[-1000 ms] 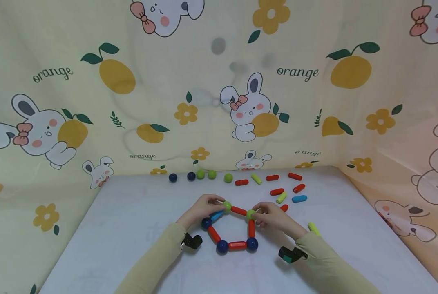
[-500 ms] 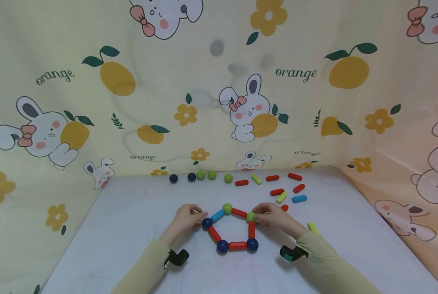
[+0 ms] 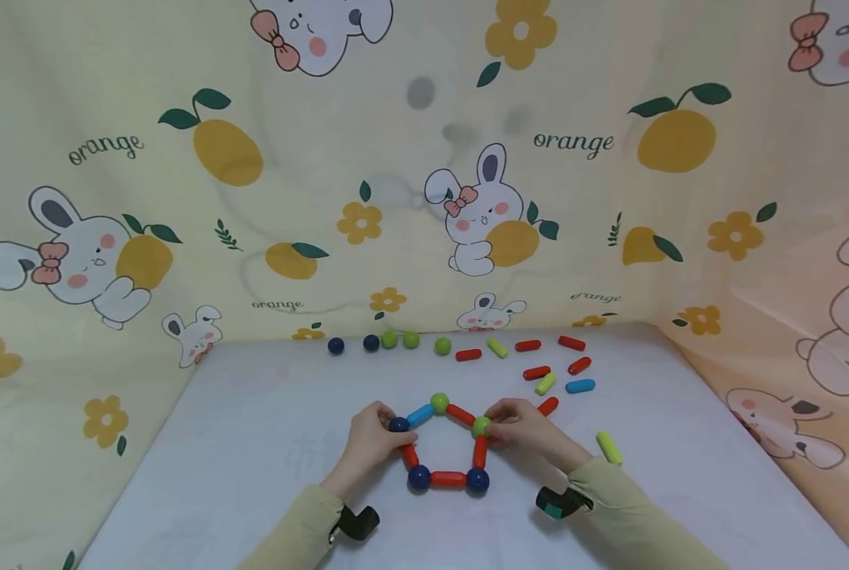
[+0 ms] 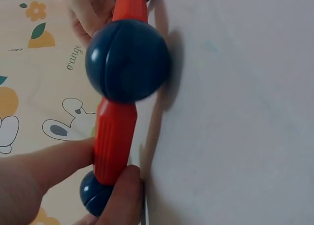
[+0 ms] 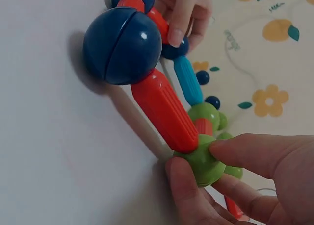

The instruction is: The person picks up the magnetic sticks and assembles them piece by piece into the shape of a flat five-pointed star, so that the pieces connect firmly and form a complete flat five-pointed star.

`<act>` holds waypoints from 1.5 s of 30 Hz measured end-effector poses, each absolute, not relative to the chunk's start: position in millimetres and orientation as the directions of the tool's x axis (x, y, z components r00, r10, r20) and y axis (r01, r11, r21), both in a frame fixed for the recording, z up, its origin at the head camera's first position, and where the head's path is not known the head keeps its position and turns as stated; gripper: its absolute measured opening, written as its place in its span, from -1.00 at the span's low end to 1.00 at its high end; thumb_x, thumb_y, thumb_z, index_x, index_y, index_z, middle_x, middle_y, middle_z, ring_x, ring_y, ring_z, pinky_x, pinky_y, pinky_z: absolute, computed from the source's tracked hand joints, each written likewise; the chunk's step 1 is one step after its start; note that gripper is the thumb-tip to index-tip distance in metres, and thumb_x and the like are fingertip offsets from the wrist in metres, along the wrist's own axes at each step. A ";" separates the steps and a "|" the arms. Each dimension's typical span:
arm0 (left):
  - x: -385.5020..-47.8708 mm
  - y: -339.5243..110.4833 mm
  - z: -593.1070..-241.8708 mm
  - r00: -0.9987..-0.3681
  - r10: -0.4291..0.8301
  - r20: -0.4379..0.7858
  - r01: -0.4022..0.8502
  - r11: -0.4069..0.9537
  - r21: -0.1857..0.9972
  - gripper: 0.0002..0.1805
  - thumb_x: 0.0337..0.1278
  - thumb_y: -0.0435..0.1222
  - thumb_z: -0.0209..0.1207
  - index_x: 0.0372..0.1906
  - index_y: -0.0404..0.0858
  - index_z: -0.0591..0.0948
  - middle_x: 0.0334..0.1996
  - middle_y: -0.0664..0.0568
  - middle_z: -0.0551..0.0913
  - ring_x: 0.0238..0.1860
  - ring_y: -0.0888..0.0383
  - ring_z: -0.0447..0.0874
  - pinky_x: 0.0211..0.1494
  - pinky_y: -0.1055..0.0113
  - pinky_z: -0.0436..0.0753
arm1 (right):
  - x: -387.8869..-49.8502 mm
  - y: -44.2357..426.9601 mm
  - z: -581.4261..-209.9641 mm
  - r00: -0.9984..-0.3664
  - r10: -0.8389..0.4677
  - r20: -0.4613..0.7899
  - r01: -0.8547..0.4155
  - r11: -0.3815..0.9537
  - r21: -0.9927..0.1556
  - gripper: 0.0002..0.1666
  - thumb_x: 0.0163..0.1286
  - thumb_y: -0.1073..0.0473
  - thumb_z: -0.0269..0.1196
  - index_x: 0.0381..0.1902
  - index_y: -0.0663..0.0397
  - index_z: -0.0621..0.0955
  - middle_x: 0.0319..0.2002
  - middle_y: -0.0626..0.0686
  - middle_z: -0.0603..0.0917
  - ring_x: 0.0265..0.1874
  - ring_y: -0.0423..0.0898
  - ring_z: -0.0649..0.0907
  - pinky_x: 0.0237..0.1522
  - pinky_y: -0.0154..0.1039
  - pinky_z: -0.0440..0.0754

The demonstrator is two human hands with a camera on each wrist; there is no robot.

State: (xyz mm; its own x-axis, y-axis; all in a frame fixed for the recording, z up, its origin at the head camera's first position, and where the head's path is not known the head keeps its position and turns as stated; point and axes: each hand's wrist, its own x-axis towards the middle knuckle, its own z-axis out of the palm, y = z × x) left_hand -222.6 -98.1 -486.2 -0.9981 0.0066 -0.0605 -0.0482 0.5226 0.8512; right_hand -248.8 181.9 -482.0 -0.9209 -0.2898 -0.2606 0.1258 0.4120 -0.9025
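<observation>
Your left hand has moved in onto the left dark blue ball since half a second ago, and the ball-and-rod ring has shifted a little toward your left. Behind everything hangs a cream curtain printed with rabbits, oranges and flowers; before it lies the white surface. Your pale sleeves reach in from the near side.

Between your hands, the ring forms a five-sided loop at the middle of the surface; you cannot tell whether all of it rests there. It joins four red rods, one blue rod, three dark blue balls and two green balls. Your left fingers pinch where that left ball meets a red rod; your right hand pinches the right green ball between thumb and fingers.

Loose red rods, yellow-green rods and a loose blue rod lie beyond and around your right hand. Loose dark blue balls and green ones sit along the back.
</observation>
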 end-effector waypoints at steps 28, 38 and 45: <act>-228.5 -116.6 -495.2 -0.999 -0.015 -0.043 -0.045 0.519 0.854 -0.54 -0.19 -0.23 0.49 -0.10 -0.31 0.66 -0.22 -0.03 0.63 -0.22 0.07 0.52 -0.16 0.24 0.62 | -252.9 151.7 -491.7 -0.931 -0.266 -0.249 0.143 0.361 -0.922 -0.64 0.27 0.18 0.33 -0.02 0.22 0.56 -0.20 0.09 0.62 -0.30 -0.06 0.66 -0.18 -0.21 0.67; -252.5 -134.8 -497.7 -0.994 -0.066 -0.085 -0.105 0.423 0.900 -0.54 -0.13 -0.27 0.46 -0.04 -0.32 0.66 -0.15 -0.10 0.63 -0.23 0.07 0.58 -0.20 0.29 0.67 | -273.6 142.4 -490.0 -0.928 -0.303 -0.219 0.123 0.306 -0.944 -0.60 0.36 0.16 0.24 0.11 0.18 0.53 -0.08 0.10 0.60 -0.21 -0.02 0.64 -0.08 -0.21 0.62; -259.5 -143.6 -495.6 -0.986 -0.092 -0.142 -0.166 0.367 0.915 -0.55 -0.10 -0.29 0.45 -0.02 -0.33 0.64 -0.12 -0.14 0.60 -0.29 0.07 0.61 -0.26 0.33 0.68 | -286.1 176.6 -476.6 -0.937 -0.309 -0.163 0.002 0.463 -0.887 -0.58 0.34 0.15 0.26 0.13 0.13 0.53 -0.11 0.04 0.63 -0.13 -0.02 0.60 -0.08 -0.14 0.61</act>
State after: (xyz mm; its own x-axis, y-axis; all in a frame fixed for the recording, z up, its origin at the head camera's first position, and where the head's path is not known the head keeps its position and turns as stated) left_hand -259.5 -143.6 -495.6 -0.9855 -0.0920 -0.1422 -0.1664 0.3671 0.9152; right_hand -286.1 176.6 -476.6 -0.9369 -0.3092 -0.1629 0.0015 0.4625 -0.8866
